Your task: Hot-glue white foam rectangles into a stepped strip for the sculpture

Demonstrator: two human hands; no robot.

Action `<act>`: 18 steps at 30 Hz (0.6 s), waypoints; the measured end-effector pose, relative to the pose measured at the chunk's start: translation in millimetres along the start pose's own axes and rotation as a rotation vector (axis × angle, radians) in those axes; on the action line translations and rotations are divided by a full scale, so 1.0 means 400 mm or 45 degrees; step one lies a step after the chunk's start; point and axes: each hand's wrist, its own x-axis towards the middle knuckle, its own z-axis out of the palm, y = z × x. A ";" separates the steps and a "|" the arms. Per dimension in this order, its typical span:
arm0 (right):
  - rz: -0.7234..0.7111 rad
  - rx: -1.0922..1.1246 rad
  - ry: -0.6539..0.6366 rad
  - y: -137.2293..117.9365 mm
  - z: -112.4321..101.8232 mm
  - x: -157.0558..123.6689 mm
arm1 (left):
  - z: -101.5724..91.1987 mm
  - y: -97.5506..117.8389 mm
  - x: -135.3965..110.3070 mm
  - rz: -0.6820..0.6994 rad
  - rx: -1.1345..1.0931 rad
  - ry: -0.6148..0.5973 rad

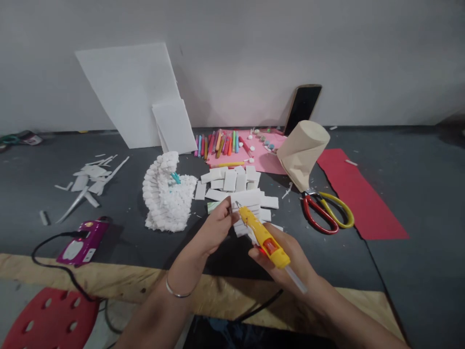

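My right hand [286, 252] is closed round a yellow hot glue gun [259, 232], with a clear glue stick [296, 279] poking out of its back. The gun's nozzle points at a white foam piece [247, 199] that my left hand [218, 225] pinches by its left edge. Faint lines run across this piece; whether the nozzle touches it I cannot tell. Just beyond lie several small white foam rectangles [229, 180] in a loose heap. Left of my left hand stands a curved, ruffled white craft piece [167, 198] with a bit of teal on it.
Red-and-yellow-handled scissors [321, 213] and red paper [363, 198] lie at right, near a beige cone [303, 150]. Crayons [221, 143] rest on pink paper [267, 160]. White boards [134, 97] and a phone [302, 107] lean on the wall. A corded purple box [84, 242] sits left.
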 end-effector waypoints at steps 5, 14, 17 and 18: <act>0.010 -0.018 -0.007 -0.001 0.001 0.000 | -0.001 -0.005 0.000 0.017 0.003 -0.024; 0.027 0.004 -0.012 -0.010 -0.005 0.003 | 0.003 0.002 -0.001 -0.012 -0.011 0.003; 0.034 0.014 -0.007 -0.008 -0.004 -0.001 | 0.005 0.004 -0.001 -0.013 -0.013 0.021; 0.039 0.025 0.000 -0.005 -0.002 -0.003 | 0.005 0.004 -0.001 -0.015 -0.010 0.033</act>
